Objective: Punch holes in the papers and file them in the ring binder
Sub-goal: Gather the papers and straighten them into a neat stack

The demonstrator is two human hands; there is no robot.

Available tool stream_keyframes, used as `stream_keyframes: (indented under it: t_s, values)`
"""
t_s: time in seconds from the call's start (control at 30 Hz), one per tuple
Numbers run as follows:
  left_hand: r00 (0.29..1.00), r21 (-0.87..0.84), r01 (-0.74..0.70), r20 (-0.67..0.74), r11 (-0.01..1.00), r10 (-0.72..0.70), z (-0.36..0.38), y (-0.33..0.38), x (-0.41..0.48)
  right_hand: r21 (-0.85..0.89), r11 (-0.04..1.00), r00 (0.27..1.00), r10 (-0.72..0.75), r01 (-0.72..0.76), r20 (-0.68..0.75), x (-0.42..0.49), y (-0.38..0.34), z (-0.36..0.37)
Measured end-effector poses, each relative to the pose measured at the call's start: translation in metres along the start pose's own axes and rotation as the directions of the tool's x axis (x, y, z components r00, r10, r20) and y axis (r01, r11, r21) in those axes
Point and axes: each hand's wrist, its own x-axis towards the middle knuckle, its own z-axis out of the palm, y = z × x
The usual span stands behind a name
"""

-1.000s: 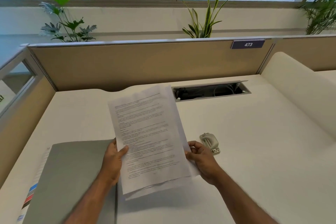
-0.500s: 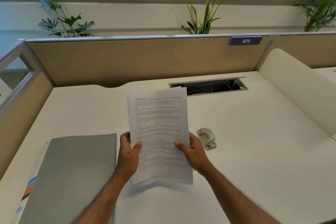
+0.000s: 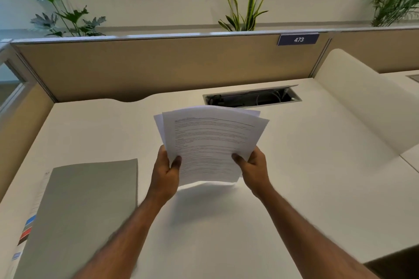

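A stack of printed white papers (image 3: 210, 142) is held up over the middle of the white desk (image 3: 317, 176), its sheets slightly fanned at the top. My left hand (image 3: 166, 172) grips the stack's lower left edge and my right hand (image 3: 254, 167) grips its lower right edge. The grey ring binder (image 3: 86, 210) lies shut on the desk to the left, with coloured tabs showing along its left side. The hole punch is hidden behind the papers and my right hand.
A beige partition (image 3: 158, 65) with a "473" label (image 3: 298, 39) closes the desk's far side. An open cable tray (image 3: 251, 97) is sunk into the desk behind the papers. A curved white divider (image 3: 362, 102) stands at the right. Plants line the window sill.
The papers have turned from leaning left to leaning right and moved forward and right, now covering the hole punch. Both hands kept their grip on the stack's sides.
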Motion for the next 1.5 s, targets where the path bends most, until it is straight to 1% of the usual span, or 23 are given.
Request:
stream_keyframes:
  t_s: [0.07, 0.17, 0.3, 0.47, 0.6, 0.7, 0.83, 0.9, 1.0, 1.07, 1.13, 1.2, 1.23, 1.3, 1.33, 1.4, 1.43, 1.47, 1.5]
  values:
    - [1.000, 0.001, 0.004, -0.031, 1.000, -0.004, 0.002, 0.004, -0.001, 0.027, 0.999, 1.000, -0.018, 0.018, -0.010, 0.000, 0.002, -0.002]
    - [0.996, -0.011, 0.020, -0.091, 1.000, -0.021, 0.005, 0.001, -0.001, 0.041, 0.999, 1.000, 0.015, -0.014, -0.026, -0.004, 0.008, -0.004]
    - [0.994, -0.028, 0.035, -0.101, 0.999, -0.038, 0.014, -0.002, -0.007, 0.029, 0.999, 0.998, 0.039, -0.038, -0.042, -0.012, 0.014, 0.004]
    - [0.989, -0.031, -0.018, -0.150, 0.999, 0.013, 0.020, 0.005, -0.009, 0.065, 0.998, 0.996, 0.026, -0.020, -0.084, -0.014, 0.015, 0.006]
    - [0.989, -0.022, 0.037, -0.141, 0.999, -0.040, 0.026, -0.006, -0.016, 0.047, 0.999, 0.995, 0.030, -0.026, -0.093, -0.019, 0.017, 0.008]
    - [0.990, -0.012, 0.040, -0.135, 0.999, -0.041, 0.026, -0.015, -0.019, 0.024, 1.000, 0.997, 0.021, -0.019, -0.078, -0.020, 0.018, 0.008]
    - [0.991, 0.016, 0.077, -0.112, 0.997, -0.074, 0.025, -0.022, -0.022, -0.008, 0.997, 0.994, 0.074, -0.075, -0.079, -0.021, 0.026, 0.005]
    - [0.992, 0.020, 0.072, -0.102, 0.997, -0.069, 0.026, -0.022, -0.021, -0.003, 0.997, 0.994, 0.083, -0.083, -0.076, -0.022, 0.029, 0.006]
    - [0.989, 0.026, 0.088, -0.125, 0.996, -0.084, 0.028, -0.022, -0.019, 0.017, 0.995, 0.994, 0.096, -0.095, -0.053, -0.024, 0.031, 0.007]
    - [0.987, 0.061, 0.100, -0.130, 0.993, -0.091, 0.025, -0.021, -0.013, -0.005, 0.994, 0.994, 0.111, -0.111, -0.021, -0.023, 0.030, 0.005]
    - [0.991, 0.133, 0.088, -0.113, 0.987, -0.073, 0.018, -0.018, -0.005, -0.073, 0.992, 0.994, 0.109, -0.107, 0.023, -0.020, 0.024, 0.000]
    - [0.997, 0.218, 0.041, -0.065, 0.975, -0.028, 0.008, -0.012, 0.004, -0.164, 0.985, 0.998, 0.060, -0.055, 0.025, -0.016, 0.012, -0.008]
    - [0.999, 0.268, 0.007, -0.034, 0.963, 0.003, 0.003, -0.008, 0.009, -0.215, 0.977, 1.000, 0.010, -0.013, -0.012, -0.013, 0.002, -0.012]
    - [0.998, 0.367, -0.061, 0.043, 0.928, 0.049, -0.007, 0.004, 0.018, -0.365, 0.923, 0.979, -0.174, 0.124, -0.107, 0.000, -0.024, -0.020]
    - [0.994, 0.403, -0.099, 0.089, 0.910, 0.069, -0.011, 0.010, 0.022, -0.459, 0.862, 0.949, -0.294, 0.214, -0.110, 0.007, -0.039, -0.022]
    - [0.976, 0.494, -0.195, 0.182, 0.847, 0.119, -0.016, 0.023, 0.030, -0.640, 0.663, 0.854, -0.519, 0.389, -0.020, 0.022, -0.066, -0.022]
    - [0.964, 0.542, -0.244, 0.229, 0.805, 0.138, -0.018, 0.031, 0.034, -0.688, 0.579, 0.818, -0.574, 0.437, 0.036, 0.028, -0.078, -0.020]
    - [0.951, 0.570, -0.282, 0.274, 0.772, 0.146, -0.018, 0.038, 0.037, -0.695, 0.553, 0.817, -0.570, 0.460, 0.087, 0.033, -0.087, -0.017]
    - [0.939, 0.588, -0.314, 0.306, 0.746, 0.155, -0.017, 0.045, 0.038, -0.679, 0.572, 0.846, -0.515, 0.460, 0.139, 0.036, -0.094, -0.014]
